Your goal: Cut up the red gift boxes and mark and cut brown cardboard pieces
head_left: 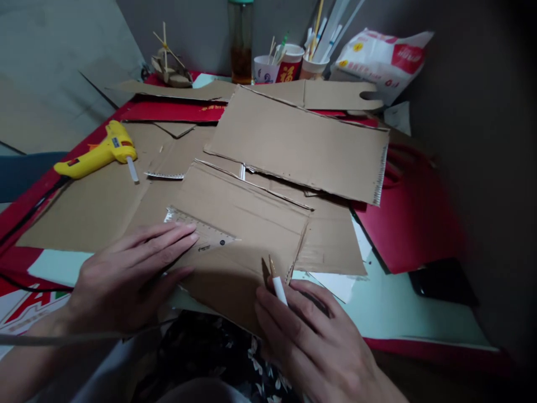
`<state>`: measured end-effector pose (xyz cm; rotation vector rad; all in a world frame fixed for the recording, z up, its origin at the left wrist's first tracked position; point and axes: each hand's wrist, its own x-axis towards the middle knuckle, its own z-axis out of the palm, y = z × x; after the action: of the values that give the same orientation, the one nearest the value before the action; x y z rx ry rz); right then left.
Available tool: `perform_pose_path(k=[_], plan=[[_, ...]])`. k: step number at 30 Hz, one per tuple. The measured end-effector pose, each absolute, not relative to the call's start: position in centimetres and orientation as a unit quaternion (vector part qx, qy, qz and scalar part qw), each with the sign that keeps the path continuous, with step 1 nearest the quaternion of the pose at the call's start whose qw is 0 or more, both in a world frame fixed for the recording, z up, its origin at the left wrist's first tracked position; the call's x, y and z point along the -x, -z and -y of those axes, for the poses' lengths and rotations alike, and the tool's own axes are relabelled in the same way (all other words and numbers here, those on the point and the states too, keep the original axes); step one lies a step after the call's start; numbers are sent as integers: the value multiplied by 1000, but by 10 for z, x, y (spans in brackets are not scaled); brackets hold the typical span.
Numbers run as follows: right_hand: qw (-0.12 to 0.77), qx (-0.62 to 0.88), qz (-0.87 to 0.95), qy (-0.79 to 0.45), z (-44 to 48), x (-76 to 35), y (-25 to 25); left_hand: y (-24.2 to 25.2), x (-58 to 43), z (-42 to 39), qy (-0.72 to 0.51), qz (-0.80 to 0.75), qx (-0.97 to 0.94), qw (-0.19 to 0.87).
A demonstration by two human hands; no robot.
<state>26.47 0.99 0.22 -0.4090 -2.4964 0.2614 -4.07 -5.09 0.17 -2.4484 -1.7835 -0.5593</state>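
A clear triangular ruler (210, 234) lies on a brown cardboard piece (247, 221) near the table's front edge. My left hand (138, 268) rests flat, its extended fingers pressing on the ruler's left end. In my right hand (310, 330) is a white pen (278, 286), its gold-coloured tip pointing up and away from me, just above the cardboard near its right edge. Faint lines run across the cardboard. Behind it, a larger rectangular cardboard piece (297, 148) lies tilted over other sheets.
A yellow glue gun (98, 154) lies at the left on cardboard. At the back stand a bottle (241, 45), cups holding sticks (289, 56) and a white-and-red packet (381, 59). A red sheet (419, 224) and black phone (442, 281) are at the right.
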Motion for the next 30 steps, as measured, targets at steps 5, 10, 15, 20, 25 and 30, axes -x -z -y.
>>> perform_pose_path(k=[5,10,15,20,25,30], plan=[[301,172,937,-48,-8,-261,6,-4,30,57,156,570,805,56],[319,200,926,-37,-3,-258,17,-8,11,59,174,540,823,29],[295,208,928,-86,0,-263,25,-7,-5,57,146,505,850,33],[270,204,930,-142,5,-274,37,-9,-18,55,148,502,852,16],[288,204,921,-166,3,-274,34,-9,-20,53,158,502,850,-5],[300,207,918,-153,0,-271,29,-8,-20,54,170,496,851,-1]])
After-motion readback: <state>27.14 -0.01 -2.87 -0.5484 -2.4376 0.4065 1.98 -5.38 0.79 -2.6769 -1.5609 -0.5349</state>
